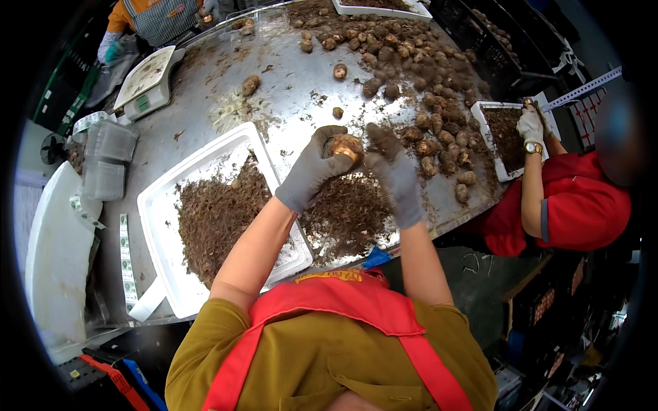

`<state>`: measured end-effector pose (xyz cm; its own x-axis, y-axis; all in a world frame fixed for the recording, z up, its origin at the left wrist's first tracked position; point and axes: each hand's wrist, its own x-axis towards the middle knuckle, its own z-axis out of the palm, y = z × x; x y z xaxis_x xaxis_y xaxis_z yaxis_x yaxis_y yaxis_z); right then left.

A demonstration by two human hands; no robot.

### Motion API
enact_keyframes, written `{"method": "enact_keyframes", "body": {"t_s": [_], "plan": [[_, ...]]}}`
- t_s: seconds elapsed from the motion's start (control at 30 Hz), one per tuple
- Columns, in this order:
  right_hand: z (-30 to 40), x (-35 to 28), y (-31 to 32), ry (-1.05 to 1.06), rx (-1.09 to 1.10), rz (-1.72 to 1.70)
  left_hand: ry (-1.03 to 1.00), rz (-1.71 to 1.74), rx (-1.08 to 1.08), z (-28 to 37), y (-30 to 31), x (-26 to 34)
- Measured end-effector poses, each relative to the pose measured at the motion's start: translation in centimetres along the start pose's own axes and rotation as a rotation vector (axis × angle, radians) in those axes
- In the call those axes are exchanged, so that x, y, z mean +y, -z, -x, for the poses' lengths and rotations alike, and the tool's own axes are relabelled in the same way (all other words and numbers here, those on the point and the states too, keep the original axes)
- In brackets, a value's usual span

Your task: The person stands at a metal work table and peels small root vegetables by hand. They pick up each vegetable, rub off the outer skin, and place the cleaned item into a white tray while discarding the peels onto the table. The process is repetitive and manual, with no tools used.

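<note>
My left hand (pixel 314 172), in a soiled grey glove, is closed around a brown taro-like tuber (pixel 346 146) whose paler end faces right. My right hand (pixel 393 174), gloved the same way, is just right of the tuber with its fingers apart and slightly blurred; I see nothing in it. Below both hands lies a heap of brown fibrous peelings (pixel 349 213) on the metal table (pixel 205 108). To the left, a white foam tray (pixel 201 159) holds more such debris. A small tuber (pixel 337 112) and a larger one (pixel 340 71) lie beyond my hands.
Many tubers (pixel 432 67) cover the table's far right. A co-worker in red (pixel 576 205) works at another foam tray (pixel 501 174) on the right; another person (pixel 159 23) stands across the table. At left are a scale (pixel 146 82), clear plastic containers (pixel 105 164) and a label strip (pixel 125 257).
</note>
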<state>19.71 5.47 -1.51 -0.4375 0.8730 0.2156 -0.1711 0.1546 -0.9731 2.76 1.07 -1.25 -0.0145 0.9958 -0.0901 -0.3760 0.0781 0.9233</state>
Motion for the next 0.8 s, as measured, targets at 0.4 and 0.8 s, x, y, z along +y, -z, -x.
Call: {"method": "enact_keyframes", "body": {"t_s": [0.4,0.8], "plan": [[-3.1,2.1,3.9,-0.126,0.1,0.696,-0.04,-0.43,0.042,0.2,0.3,2.1],[-2.5,2.5,2.1,-0.107,0.211,0.381,-0.038,0.24,-0.133,0.9,0.1,-0.1]]}}
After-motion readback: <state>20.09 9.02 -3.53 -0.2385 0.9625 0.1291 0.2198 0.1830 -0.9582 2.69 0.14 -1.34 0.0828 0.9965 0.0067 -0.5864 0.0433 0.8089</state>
